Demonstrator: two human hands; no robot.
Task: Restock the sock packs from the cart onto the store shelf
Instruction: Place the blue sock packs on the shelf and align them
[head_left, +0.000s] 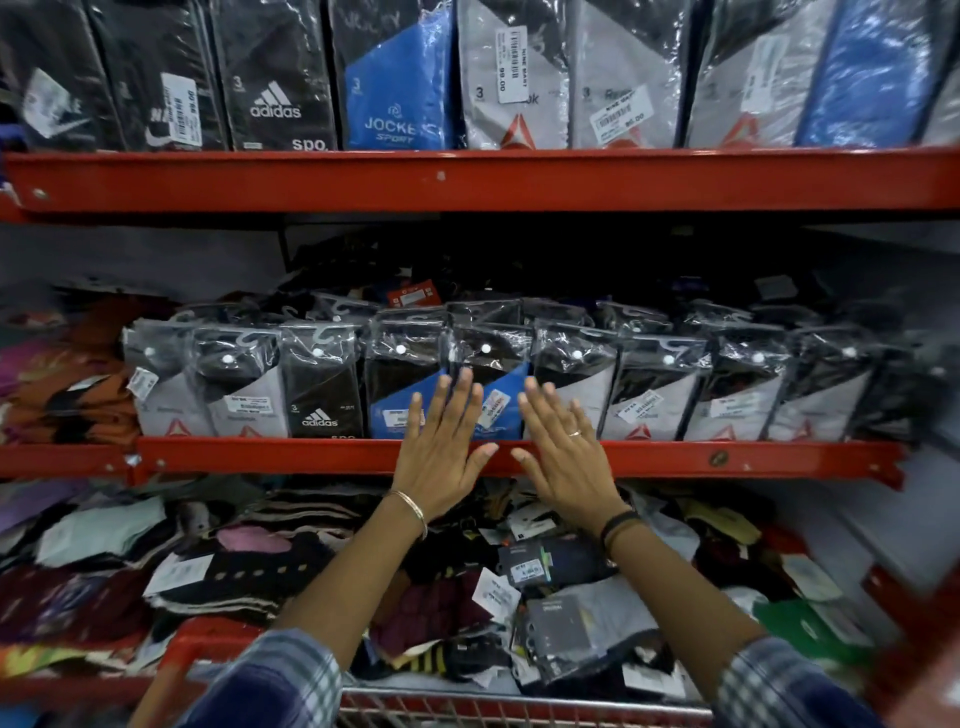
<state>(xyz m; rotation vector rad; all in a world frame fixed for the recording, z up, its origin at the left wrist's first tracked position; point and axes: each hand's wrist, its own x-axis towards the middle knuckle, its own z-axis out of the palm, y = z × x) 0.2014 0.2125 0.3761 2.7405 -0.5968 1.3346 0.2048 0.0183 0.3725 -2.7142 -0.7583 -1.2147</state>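
A row of sock packs in clear plastic stands upright along the middle red shelf (260, 456). My left hand (441, 447) lies flat with fingers spread against a blue and black pack (400, 395). My right hand (563, 447), with a ring, is also flat and spread, its fingers on the neighbouring blue pack (501, 402) and a grey and black pack (579, 379). Both thumbs rest at the shelf's front lip. Neither hand holds anything. The metal cart rim (519, 701) shows at the bottom edge between my forearms.
The upper red shelf (467, 179) carries another row of upright packs, black, blue and grey. Below the middle shelf a bin (218, 636) holds several loose socks and small packs in a jumble. Folded coloured socks (67, 395) are stacked at the left.
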